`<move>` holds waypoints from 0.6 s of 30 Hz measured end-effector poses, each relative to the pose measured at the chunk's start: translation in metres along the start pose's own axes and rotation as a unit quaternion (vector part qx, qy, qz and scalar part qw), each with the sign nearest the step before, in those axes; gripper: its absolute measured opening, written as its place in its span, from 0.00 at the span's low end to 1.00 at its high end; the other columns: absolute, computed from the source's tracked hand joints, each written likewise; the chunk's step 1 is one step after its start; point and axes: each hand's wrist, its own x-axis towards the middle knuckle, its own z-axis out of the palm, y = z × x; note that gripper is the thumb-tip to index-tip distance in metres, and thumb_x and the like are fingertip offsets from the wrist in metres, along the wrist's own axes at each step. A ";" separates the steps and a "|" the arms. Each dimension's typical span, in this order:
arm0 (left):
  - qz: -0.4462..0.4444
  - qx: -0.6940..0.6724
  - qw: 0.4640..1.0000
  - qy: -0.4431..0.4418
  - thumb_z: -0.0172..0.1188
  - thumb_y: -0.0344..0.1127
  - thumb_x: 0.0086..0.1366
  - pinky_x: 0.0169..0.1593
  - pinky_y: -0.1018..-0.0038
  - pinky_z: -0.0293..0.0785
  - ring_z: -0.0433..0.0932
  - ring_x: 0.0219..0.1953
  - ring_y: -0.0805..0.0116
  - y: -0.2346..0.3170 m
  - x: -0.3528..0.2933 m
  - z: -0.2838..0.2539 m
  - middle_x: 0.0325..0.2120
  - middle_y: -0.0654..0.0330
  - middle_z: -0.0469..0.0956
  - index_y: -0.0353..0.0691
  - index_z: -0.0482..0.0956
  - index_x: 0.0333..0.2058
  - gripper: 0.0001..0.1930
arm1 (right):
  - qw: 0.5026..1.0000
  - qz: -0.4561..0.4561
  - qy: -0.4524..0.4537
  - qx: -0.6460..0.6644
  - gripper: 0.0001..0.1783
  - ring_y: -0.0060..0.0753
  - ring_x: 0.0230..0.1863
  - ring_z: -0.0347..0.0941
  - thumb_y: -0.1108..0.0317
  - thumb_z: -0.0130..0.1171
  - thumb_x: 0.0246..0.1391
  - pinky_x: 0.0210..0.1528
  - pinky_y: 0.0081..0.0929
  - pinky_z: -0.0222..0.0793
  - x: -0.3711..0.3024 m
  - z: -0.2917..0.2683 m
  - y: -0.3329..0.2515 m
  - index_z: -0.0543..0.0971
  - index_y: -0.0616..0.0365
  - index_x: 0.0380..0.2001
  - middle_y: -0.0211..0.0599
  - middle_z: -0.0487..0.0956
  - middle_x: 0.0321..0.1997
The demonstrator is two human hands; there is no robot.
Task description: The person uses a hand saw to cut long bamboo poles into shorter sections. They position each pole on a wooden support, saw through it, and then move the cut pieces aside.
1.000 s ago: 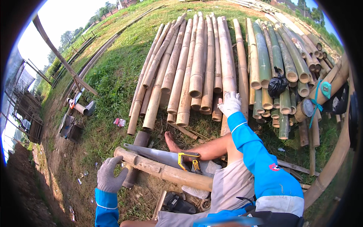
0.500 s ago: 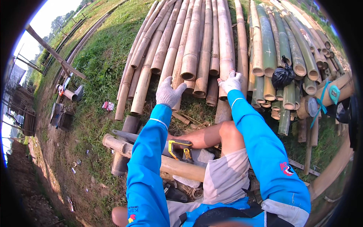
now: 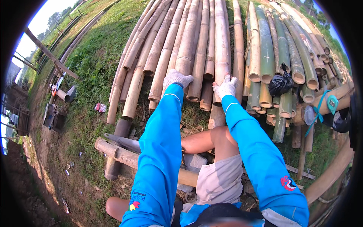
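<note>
Long tan bamboo poles lie side by side ahead of me, their cut ends toward me. My left hand (image 3: pixel 177 78), in a whitish knit glove, is closed over the near end of one bamboo pole (image 3: pixel 184 56); its fingertips are partly hidden. To the right, my gloved right hand (image 3: pixel 227 87) grips the end of another bamboo pole (image 3: pixel 221 53), thumb at its left side. A shorter bamboo length (image 3: pixel 126 156) lies crosswise by my bent leg. Behind it rests a handsaw (image 3: pixel 123 141), its blade showing and its handle mostly covered by my left sleeve.
Greener bamboo poles (image 3: pixel 266 49) are stacked at the right, with a black plastic bag (image 3: pixel 281 84) on their ends. A teal tape measure (image 3: pixel 332 103) hangs by a thick pole farther right. A dark bamboo support (image 3: pixel 112 166) lies under the crosswise length. Grass spreads at the left.
My left hand has moved right and slightly up, from open with the thumb spread to closed on a pole end. My right hand stays at its pole, slightly lower in view.
</note>
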 end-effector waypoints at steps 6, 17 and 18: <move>0.030 -0.112 0.985 -0.129 0.78 0.68 0.55 0.50 0.66 0.86 0.92 0.41 0.63 -0.018 -0.004 -0.020 0.40 0.54 0.93 0.35 0.93 0.43 0.37 | 1.000 0.010 -0.002 -0.006 0.54 0.65 0.72 0.66 0.46 0.77 0.56 0.70 0.54 0.76 -0.003 -0.003 -0.002 0.67 0.54 0.79 0.51 0.60 0.73; -0.086 -0.419 0.848 -0.313 0.76 0.48 0.69 0.42 0.71 0.86 0.92 0.41 0.62 -0.230 -0.206 -0.162 0.46 0.57 0.89 0.38 0.80 0.62 0.29 | 1.000 0.010 0.000 -0.002 0.57 0.63 0.71 0.63 0.43 0.78 0.54 0.72 0.51 0.73 0.006 0.006 0.002 0.65 0.53 0.81 0.49 0.60 0.72; -0.072 -0.384 0.859 -0.332 0.77 0.50 0.66 0.45 0.71 0.85 0.90 0.46 0.64 -0.258 -0.237 -0.181 0.48 0.57 0.89 0.37 0.79 0.64 0.34 | 1.000 0.016 -0.012 -0.015 0.57 0.63 0.71 0.63 0.43 0.78 0.54 0.72 0.51 0.73 0.007 0.007 0.003 0.65 0.53 0.81 0.49 0.61 0.71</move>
